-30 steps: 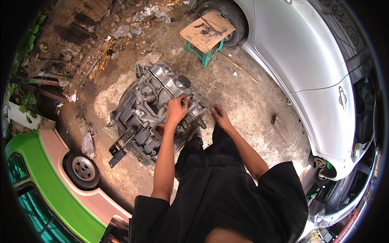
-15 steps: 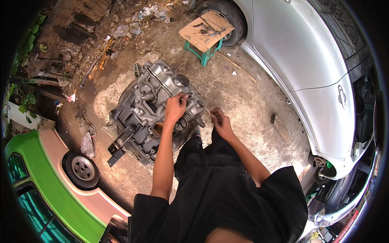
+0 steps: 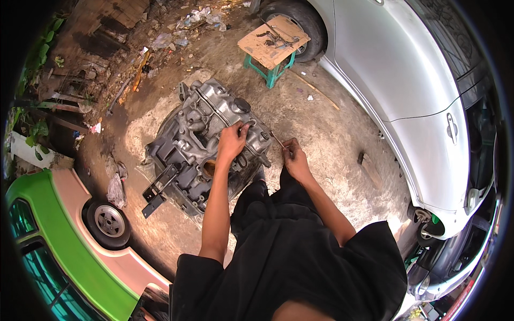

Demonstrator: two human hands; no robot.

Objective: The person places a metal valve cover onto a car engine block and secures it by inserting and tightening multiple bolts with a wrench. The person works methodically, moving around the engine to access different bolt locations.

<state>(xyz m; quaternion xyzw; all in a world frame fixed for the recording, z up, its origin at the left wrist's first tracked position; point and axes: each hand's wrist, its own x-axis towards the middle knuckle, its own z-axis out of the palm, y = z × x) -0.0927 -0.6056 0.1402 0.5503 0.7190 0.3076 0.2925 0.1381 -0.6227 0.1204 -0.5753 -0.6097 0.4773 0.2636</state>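
Observation:
A greasy grey car engine [image 3: 201, 120] rests on the concrete in front of me, with a round black cap [image 3: 241, 105] on its top cover. My left hand [image 3: 232, 143] lies on that cover, fingers curled down and closed; whatever is beneath the fingertips is hidden. Just off the engine's right side, my right hand [image 3: 295, 159] is closed around a thin metal rod [image 3: 277, 141]. The rod slants up and left toward the engine's edge. Whether its tip touches the engine I cannot tell.
Beyond the engine stands a green stool [image 3: 271, 76] with a board [image 3: 274, 37] bearing several tools. A silver car [image 3: 391, 59] lines the right side; a green and pink vehicle [image 3: 64, 224] is at lower left. Litter [image 3: 198, 21] covers the ground at the far left.
My right hand has moved slightly right, away from the engine, and more of the rod shows. My left hand stays in the same place on the cover.

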